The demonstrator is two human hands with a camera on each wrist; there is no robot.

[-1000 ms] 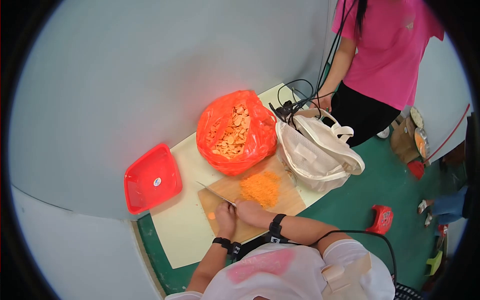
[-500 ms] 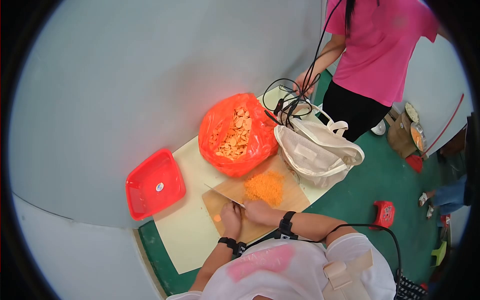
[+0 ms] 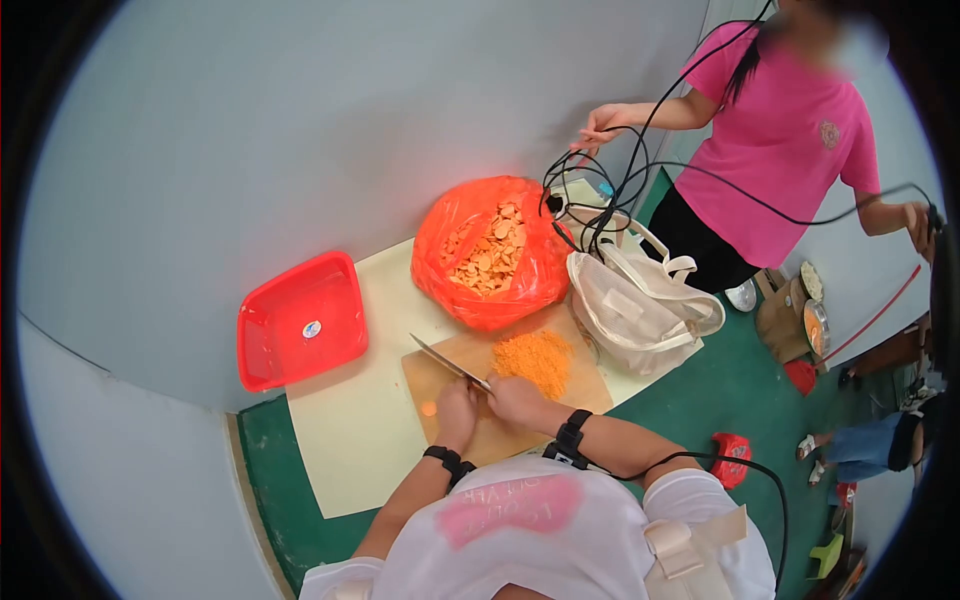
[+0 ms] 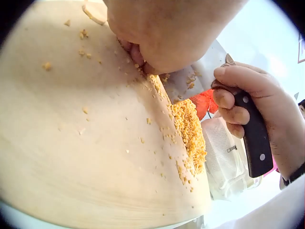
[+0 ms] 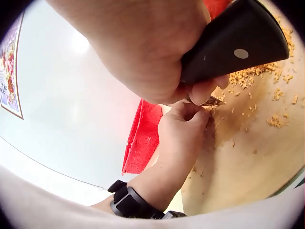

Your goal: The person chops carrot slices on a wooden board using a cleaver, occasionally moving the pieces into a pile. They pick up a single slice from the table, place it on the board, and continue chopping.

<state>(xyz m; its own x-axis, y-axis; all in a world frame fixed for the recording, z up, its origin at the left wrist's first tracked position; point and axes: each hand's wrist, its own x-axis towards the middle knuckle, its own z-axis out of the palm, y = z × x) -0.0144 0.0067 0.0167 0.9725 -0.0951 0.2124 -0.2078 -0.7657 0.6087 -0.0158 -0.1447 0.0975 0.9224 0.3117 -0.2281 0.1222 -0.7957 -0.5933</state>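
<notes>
My right hand [image 3: 517, 400] grips the black handle [image 5: 233, 43] of a kitchen knife [image 3: 440, 358], its blade over a wooden cutting board [image 3: 505, 443]. Close beside the blade, my left hand [image 3: 458, 415] rests on the board with curled fingers. Orange shreds show right at its fingertips in the left wrist view; I cannot tell what lies under them. A heap of finely cut carrot [image 3: 533, 362] sits beyond the right hand. One round carrot slice [image 3: 429, 409] lies left of the left hand.
Behind the board stands a red plastic bag [image 3: 548, 255] full of carrot slices. A red basin [image 3: 285, 345] is at the table's left edge, and a white mesh bag [image 3: 635, 320] at the right. A person in pink [image 3: 780, 150] handles black cables [image 3: 630, 180] above it.
Both my hands stay together on the board with the knife, its blade face showing more now. The other person has raised the cables and stretched one out to the right. The head view shifts slightly.
</notes>
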